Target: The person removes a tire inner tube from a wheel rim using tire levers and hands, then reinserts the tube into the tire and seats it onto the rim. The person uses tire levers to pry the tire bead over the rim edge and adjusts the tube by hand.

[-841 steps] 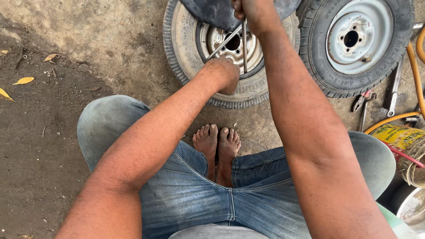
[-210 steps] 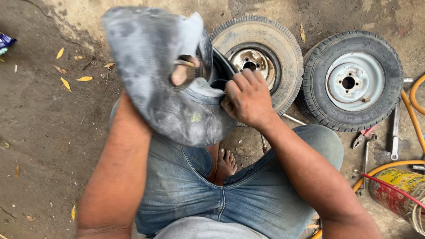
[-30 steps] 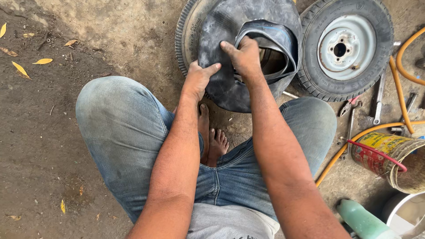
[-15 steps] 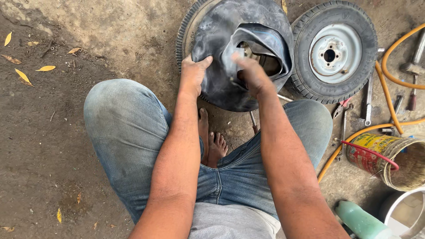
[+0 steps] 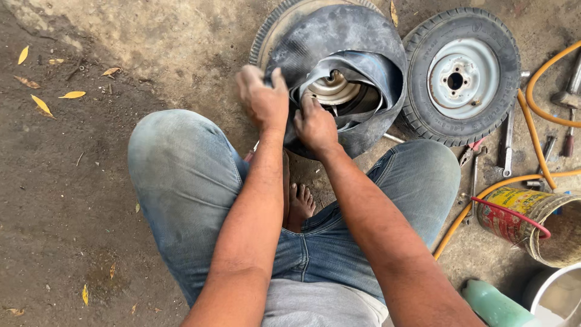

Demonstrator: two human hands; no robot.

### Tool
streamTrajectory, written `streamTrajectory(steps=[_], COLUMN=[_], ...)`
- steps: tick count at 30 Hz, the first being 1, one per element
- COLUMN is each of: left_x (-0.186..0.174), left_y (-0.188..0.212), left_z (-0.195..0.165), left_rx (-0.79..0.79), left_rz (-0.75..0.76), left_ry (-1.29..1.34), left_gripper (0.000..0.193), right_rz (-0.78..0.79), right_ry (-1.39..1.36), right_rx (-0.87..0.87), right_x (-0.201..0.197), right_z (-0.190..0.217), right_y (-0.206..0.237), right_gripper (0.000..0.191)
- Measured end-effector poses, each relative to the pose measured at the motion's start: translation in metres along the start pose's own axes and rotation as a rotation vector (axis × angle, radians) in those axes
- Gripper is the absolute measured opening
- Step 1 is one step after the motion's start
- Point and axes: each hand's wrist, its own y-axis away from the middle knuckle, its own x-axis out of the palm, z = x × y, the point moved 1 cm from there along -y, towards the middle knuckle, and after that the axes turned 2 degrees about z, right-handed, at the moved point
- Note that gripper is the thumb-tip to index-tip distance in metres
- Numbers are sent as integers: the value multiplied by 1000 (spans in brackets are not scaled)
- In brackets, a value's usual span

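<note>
Dirt ground (image 5: 72, 200) | left hand (image 5: 263, 100) grips inner tube (image 5: 345, 36) edge | right hand (image 5: 316, 125) clutches tube beside it

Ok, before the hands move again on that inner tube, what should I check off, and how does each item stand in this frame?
1. Left hand grips the inner tube at its edge: ok.
2. Right hand is on the tube's inner fold: ok; how firmly it holds, cannot tell.
3. Tube lies over the wheel in front, with the hub showing through the opening: ok.
4. Tube free of tears or pinches: cannot tell, the folds hide much of it.
5. Bare foot is apart from the tube: ok.
6. Second wheel crowds the tube, seemingly touching it: not ok.
</note>
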Motion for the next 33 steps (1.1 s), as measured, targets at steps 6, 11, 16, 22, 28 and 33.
streamTrajectory(steps=[6,11,16,22,28,33], left_x=[33,34,18,11,19,23], left_y=[-9,-29,-39,-24,-20,-22], left_z=[-19,-6,16,32,33,29], left_rx=[240,175,-381,-135,-174,-415], left_rz=[371,336,50,220,241,322], left_ry=[-435,-116,528,-141,-26,399], left_gripper=[34,21,30,33,23,20], right_rz=[136,-72,-109,-21,-53,13], right_ry=[199,-52,-151,11,3,95], right_rx=[-81,-101,-74,-24,46,75], right_x=[11,-4,-17,-9,-10,-3], right_z=[-1,-4,-6,-2,-5,4], right_y=[1,3,3,-7,-9,-9], right_gripper=[28,47,27,39,36,42])
